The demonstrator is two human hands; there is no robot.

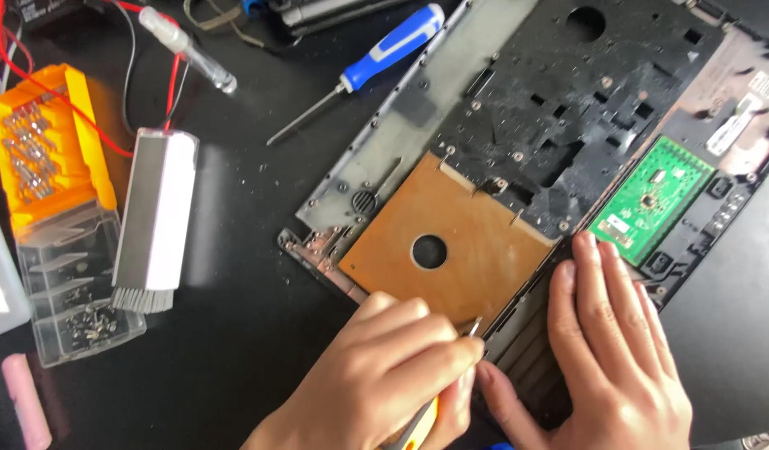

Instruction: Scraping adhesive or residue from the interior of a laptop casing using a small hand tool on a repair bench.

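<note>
An opened laptop case (568, 108) lies upside down on the black table. It bears a brown sheet with a round hole (451, 242) and a small green circuit board (651, 200). My left hand (384, 383) grips a thin tool with a yellow-orange handle (419, 429). The tool's metal tip (476, 325) touches the case's near edge, just below the brown sheet. My right hand (609, 358) lies flat on the case beside that tip, fingers together, reaching toward the green board.
A blue-handled screwdriver (376, 62) lies above the case. To the left are a white-and-grey brush (155, 221), an orange bit holder (47, 146), a clear box of screws (84, 308), red wires (84, 108) and a pink object (26, 400).
</note>
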